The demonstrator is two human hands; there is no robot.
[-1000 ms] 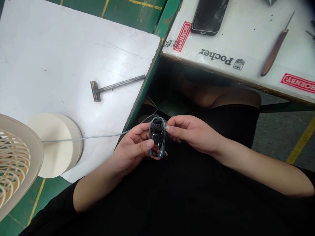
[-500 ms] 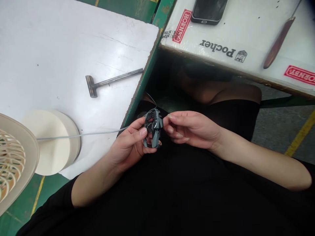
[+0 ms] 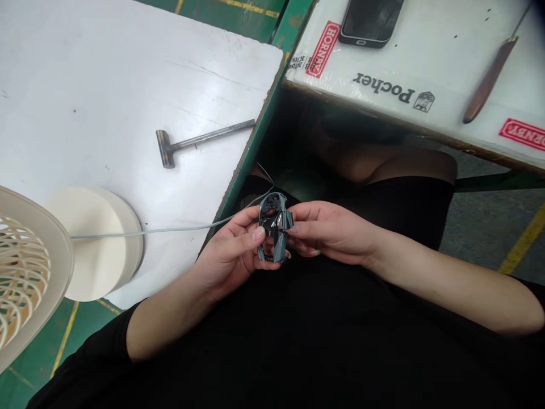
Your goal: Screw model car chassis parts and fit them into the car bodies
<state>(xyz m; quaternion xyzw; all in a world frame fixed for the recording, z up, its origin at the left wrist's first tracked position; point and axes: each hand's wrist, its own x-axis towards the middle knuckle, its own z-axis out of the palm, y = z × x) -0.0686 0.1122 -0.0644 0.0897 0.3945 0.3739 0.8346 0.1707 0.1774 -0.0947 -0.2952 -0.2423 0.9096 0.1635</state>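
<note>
Above my lap, my left hand [image 3: 238, 247] grips a small grey-and-black model car body [image 3: 279, 247], an open shell with gaps and a glossy black middle. The thumb presses on its left side and the other fingers curl beneath. My right hand [image 3: 336, 232] pinches the right edge of the shell between thumb and index finger. Its other fingers are curled under and partly hidden. Whether a smaller part sits in that pinch, I cannot tell.
On the white board [image 3: 106, 85] at left lie a metal T-shaped hammer [image 3: 208, 136] and a cream fan [image 3: 106, 244] with a grey cable [image 3: 179, 229]. A phone [image 3: 370, 23] and a wooden-handled tool [image 3: 489, 82] rest on the printed box sheet [image 3: 400, 68] at upper right.
My right thumb and index finger have closed on the shell's right edge, where before they were beside it. The view has shifted slightly, so everything sits further right.
</note>
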